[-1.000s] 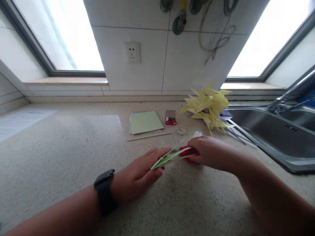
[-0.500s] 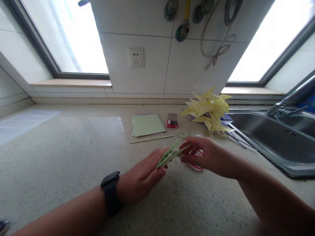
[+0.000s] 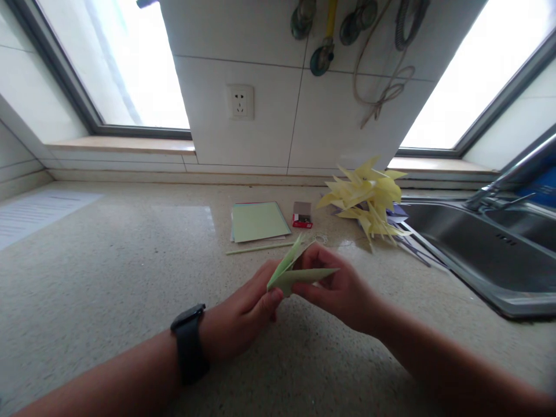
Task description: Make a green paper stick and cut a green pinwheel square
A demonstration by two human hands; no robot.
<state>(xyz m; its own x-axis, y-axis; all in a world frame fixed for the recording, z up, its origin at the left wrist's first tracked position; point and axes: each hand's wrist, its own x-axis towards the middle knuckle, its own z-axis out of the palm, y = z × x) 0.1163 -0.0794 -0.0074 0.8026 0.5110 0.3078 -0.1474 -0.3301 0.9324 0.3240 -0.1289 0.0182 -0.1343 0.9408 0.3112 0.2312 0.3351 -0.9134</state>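
Observation:
Both my hands hold a folded light green paper piece (image 3: 299, 272) with pointed flaps, just above the speckled countertop (image 3: 108, 266). My left hand (image 3: 243, 315), with a black watch on its wrist, pinches the paper's left corner. My right hand (image 3: 341, 289) grips the right side, fingers curled round the flaps. Behind the hands lie a thin green paper stick (image 3: 260, 248), a stack of coloured paper sheets (image 3: 257, 221) and a small red box (image 3: 302, 214).
A heap of yellow folded paper pieces (image 3: 369, 194) lies at the back right, beside a steel sink (image 3: 478, 246) with a tap (image 3: 508, 176). A wall socket (image 3: 240, 102) and hanging utensils are on the tiled wall. A printed sheet (image 3: 39, 211) lies far left.
My right hand left the red scissors and came back to the green paper, gripping it. The scissors are no longer visible. The paper's flaps now spread apart between both hands.

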